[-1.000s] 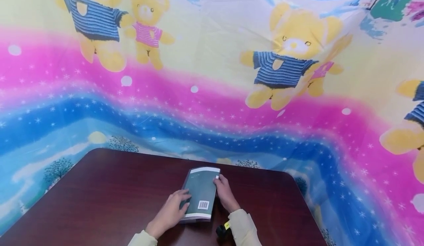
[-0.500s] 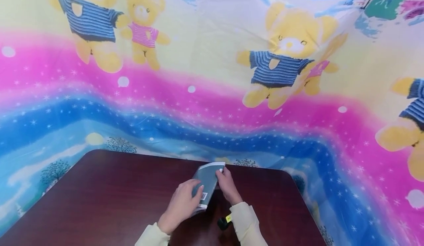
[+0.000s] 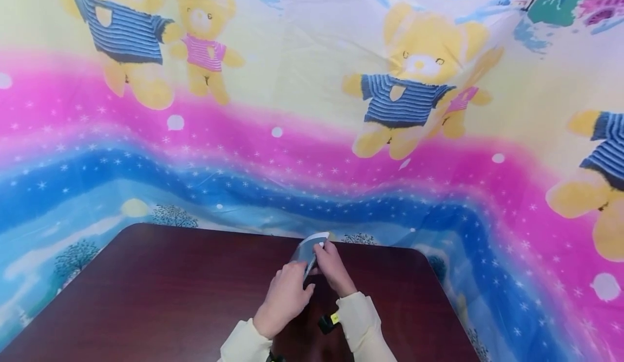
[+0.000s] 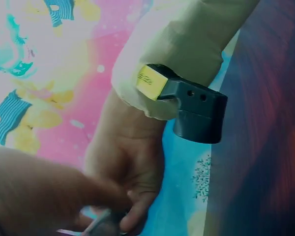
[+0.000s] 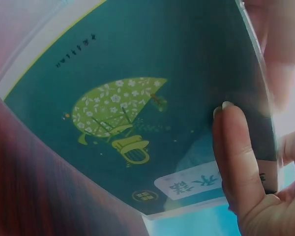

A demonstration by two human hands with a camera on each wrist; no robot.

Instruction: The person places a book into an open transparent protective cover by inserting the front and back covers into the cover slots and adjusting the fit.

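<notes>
A thin teal-green book (image 3: pixel 305 252) in a clear cover is tilted up off the table, its back cover toward the head view. The right hand (image 3: pixel 333 269) pinches it at the spine edge, thumb on the back. In the right wrist view a finger (image 5: pixel 238 157) presses the front cover (image 5: pixel 137 59), which bears a leaf-shaped drawing and a white title label. The left hand (image 3: pixel 287 296) lies over the book's near part and hides much of it; no left finger shows on the front cover. That hand is blurred in the wrist views.
The dark red-brown table (image 3: pixel 185 275) stretches left and right of the hands. A patterned bear curtain (image 3: pixel 292 161) hangs right behind its far edge. A black wrist mount (image 3: pixel 327 323) with a yellow tag sits at the right cuff.
The book has tipped, so its back cover now appears much narrower in the head view. The left hand has moved right and up along it. The right hand has kept its hold.
</notes>
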